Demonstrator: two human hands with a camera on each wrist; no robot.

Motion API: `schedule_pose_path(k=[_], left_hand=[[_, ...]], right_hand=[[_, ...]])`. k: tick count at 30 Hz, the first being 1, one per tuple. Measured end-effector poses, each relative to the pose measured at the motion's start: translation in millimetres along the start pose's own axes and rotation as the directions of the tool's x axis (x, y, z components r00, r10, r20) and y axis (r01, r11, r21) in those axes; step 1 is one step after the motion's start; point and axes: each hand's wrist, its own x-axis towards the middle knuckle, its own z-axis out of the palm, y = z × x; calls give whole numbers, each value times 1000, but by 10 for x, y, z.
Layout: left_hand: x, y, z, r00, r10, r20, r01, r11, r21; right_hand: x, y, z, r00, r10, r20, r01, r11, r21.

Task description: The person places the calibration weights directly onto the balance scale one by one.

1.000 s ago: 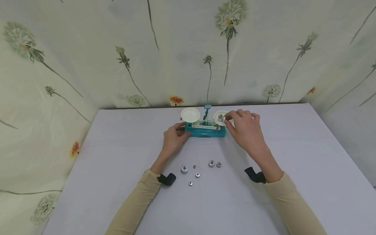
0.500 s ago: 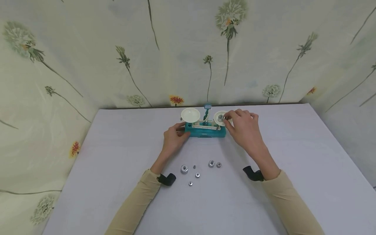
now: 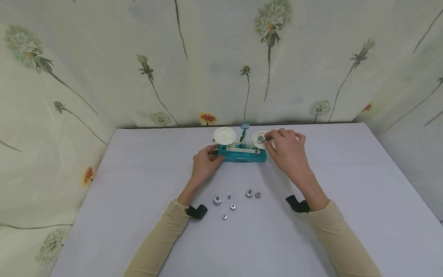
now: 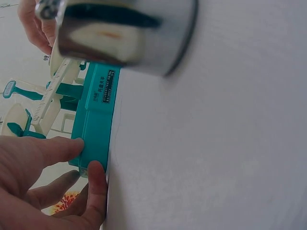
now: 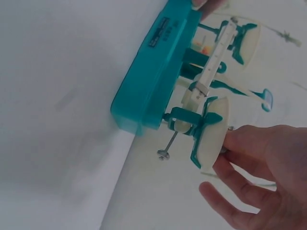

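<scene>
A teal balance scale [image 3: 242,157] with two white pans stands near the table's far edge. My left hand [image 3: 205,161] grips the left end of its base; in the left wrist view the thumb [image 4: 67,149] lies on the base and a finger [image 4: 97,187] on its end. A metal weight [image 3: 260,139] sits on the right pan [image 3: 256,145]. Over that pan, the thumb and index finger of my right hand [image 3: 288,154] pinch a small weight [image 5: 223,150], mostly covered by the fingertips. The left pan [image 3: 224,135] holds nothing.
In front of the scale, several metal weights of different sizes stand on the white table, among them a large one [image 3: 217,199], a medium one [image 3: 249,193] and a tiny one [image 3: 229,197]. A floral curtain [image 3: 221,77] rises behind the table.
My right wrist and forearm have shifted slightly left, while the fingertips stay at the right pan. The left hand still grips the base.
</scene>
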Motion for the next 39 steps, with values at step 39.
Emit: schedule_pose_path(k=[39], left_hand=[[-5,18,-19,1000,-7,4,7,1000,-5]], right_hand=[[-245,-114,-155,998,-48,-38,47,998,-36]])
